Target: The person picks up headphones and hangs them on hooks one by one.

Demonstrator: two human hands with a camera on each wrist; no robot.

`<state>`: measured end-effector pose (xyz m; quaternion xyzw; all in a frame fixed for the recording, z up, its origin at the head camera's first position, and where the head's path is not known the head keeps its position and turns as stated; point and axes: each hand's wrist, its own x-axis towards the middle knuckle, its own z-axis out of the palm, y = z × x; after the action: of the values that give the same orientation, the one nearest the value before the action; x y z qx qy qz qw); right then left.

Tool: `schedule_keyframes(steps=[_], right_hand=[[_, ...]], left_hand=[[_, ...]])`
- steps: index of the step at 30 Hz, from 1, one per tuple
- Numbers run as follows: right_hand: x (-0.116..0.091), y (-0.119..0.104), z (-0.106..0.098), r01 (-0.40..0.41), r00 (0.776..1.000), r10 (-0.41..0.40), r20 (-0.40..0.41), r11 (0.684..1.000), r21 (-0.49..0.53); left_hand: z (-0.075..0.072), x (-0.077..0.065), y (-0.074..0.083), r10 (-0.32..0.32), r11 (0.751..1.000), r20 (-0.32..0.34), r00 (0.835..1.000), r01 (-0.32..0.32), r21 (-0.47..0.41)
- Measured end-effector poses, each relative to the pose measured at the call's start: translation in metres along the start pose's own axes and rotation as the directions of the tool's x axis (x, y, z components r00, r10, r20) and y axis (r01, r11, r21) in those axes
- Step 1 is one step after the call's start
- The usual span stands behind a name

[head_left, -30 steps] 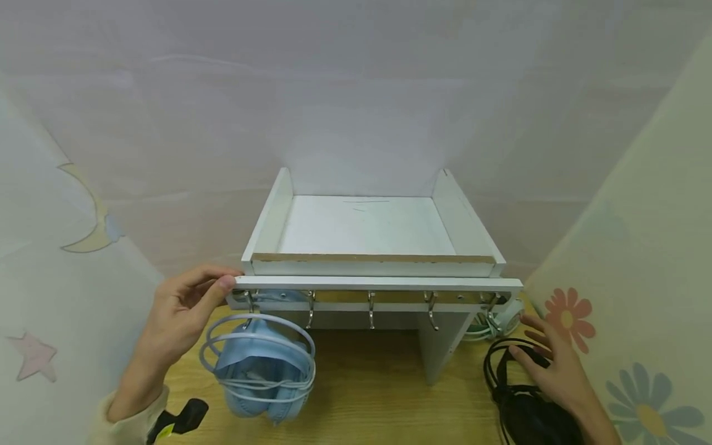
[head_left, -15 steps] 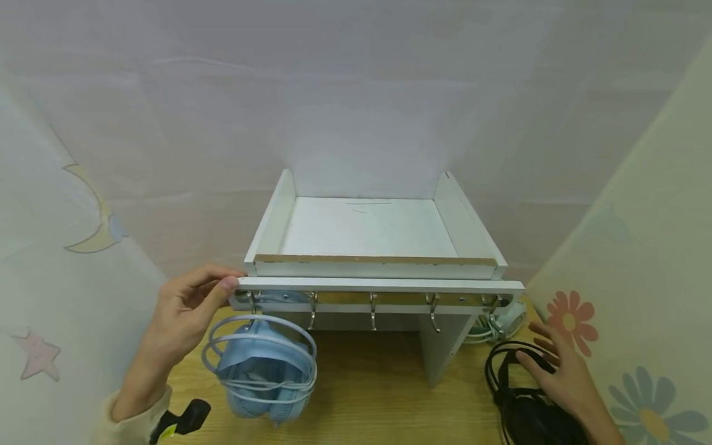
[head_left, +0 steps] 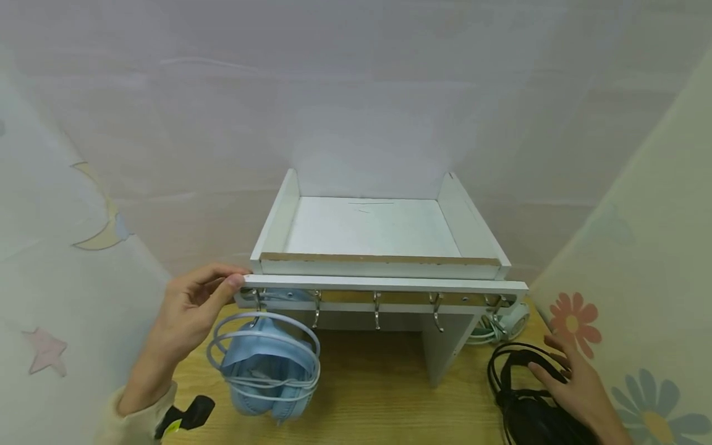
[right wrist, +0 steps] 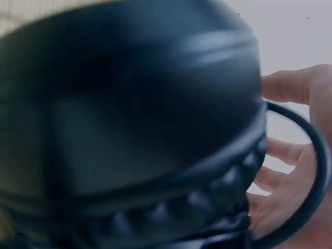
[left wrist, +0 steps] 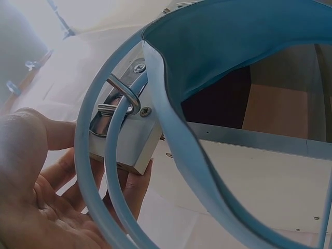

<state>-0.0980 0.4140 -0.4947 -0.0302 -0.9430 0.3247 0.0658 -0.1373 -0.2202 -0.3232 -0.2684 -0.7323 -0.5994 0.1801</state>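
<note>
In the head view my left hand (head_left: 186,309) pinches the left end of a white hook rail (head_left: 389,284) along the front of a white shelf unit (head_left: 367,228). Light blue headphones (head_left: 272,358) dangle from the leftmost hook, their coiled cable looped on it. The left wrist view shows that hook (left wrist: 124,91) passing through the blue cable loops (left wrist: 85,155). On the right, my right hand (head_left: 578,383) has its fingers loosely extended beside black headphones (head_left: 539,420) with a looped black cable. Their ear cup (right wrist: 155,119) fills much of the right wrist view, hiding part of that hand.
Several metal hooks (head_left: 377,311) line the rail. A whitish device (head_left: 514,318) with a coiled cable lies behind the rail's right end on the wooden table (head_left: 378,408). White fabric (head_left: 356,93) rises behind, with patterned cloth panels (head_left: 639,278) at both sides.
The whole scene has drifted slightly right in the head view. Both hands keep nearly the same places relative to the rail and headphones.
</note>
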Motion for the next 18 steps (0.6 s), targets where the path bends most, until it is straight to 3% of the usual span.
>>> schedule_keyframes(steps=[5,18], right_hand=[[-0.001,0.010,-0.001,-0.041,0.999,0.041,0.015,0.999,-0.021],[-0.001,0.020,-0.008,-0.117,0.979,0.133,0.154,0.987,-0.109]], left_hand=[[0.001,0.000,0.000,-0.010,1.000,0.013,1.000,0.011,-0.015],[0.000,-0.001,0.001,-0.011,1.000,0.001,1.000,0.011,0.016]])
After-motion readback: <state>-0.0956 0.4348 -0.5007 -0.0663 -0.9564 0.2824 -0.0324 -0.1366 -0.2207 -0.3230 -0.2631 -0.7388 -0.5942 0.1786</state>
